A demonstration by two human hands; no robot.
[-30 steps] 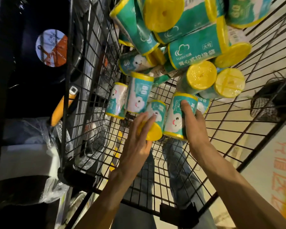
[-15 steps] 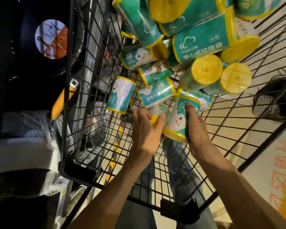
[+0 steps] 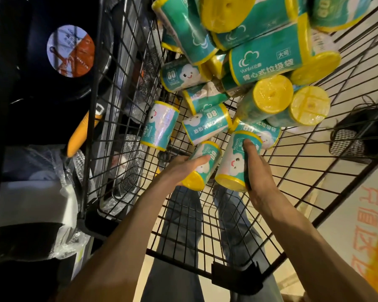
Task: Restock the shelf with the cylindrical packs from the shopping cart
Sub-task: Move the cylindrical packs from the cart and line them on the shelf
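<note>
Inside the wire shopping cart [image 3: 122, 88], the left hand [image 3: 181, 168] curls around a small teal-and-yellow pack [image 3: 202, 165], and the right hand [image 3: 256, 168] grips a larger pack [image 3: 234, 162] just beside it at 3 o'clock. The rest of the packs [image 3: 268, 62] lie heaped toward 12 o'clock. A dark shelf [image 3: 20, 127] with a labelled pan [image 3: 71, 51] sits at 9 o'clock.

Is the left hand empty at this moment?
No, the left hand holds a small cylindrical pack inside the shopping cart.
</note>
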